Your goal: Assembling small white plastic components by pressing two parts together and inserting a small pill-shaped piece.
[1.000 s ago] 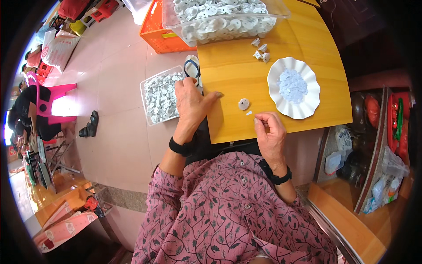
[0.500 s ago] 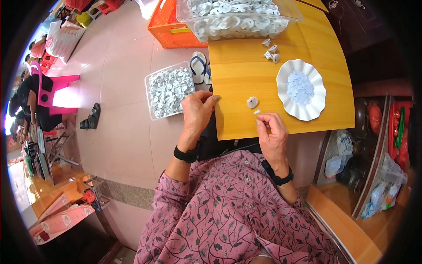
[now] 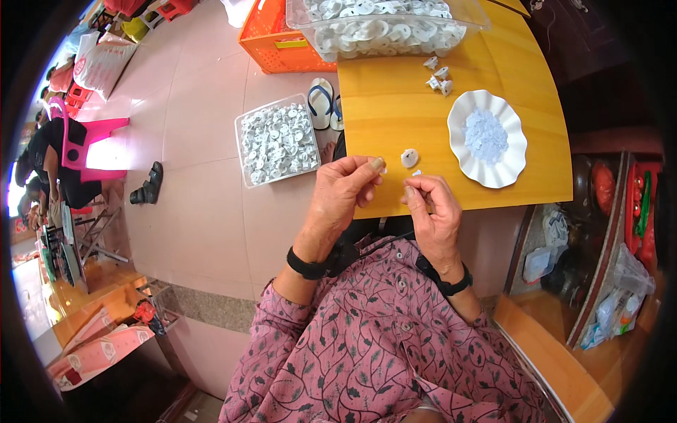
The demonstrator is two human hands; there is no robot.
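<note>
Over the near left corner of the yellow table [image 3: 395,92], my left hand [image 3: 344,189] is closed in a pinch, with a bit of something small and pale at its fingertips. My right hand [image 3: 436,208] is also pinched closed just to its right; what its fingertips hold, if anything, is too small to make out. Just beyond the hands lies a round white plastic part [image 3: 409,158] with a dark hole. A tiny pale piece [image 3: 417,173] rests on the wood near my right fingertips. Farther right, a scalloped white plate [image 3: 522,158] holds a heap of small pale bluish flakes [image 3: 485,136].
Several white plastic parts [image 3: 440,76] stand beyond the plate, near a clear bin [image 3: 479,20] full of similar parts. A clear tub [image 3: 245,158] of small white pieces sits left on the floor, by sandals [image 3: 319,103] and an orange crate [image 3: 264,42]. Shelves [image 3: 599,247] stand right.
My left hand has moved right, from the table's left edge to near my right hand. My right hand has shifted slightly left, still pinched. The view has shifted a little.
</note>
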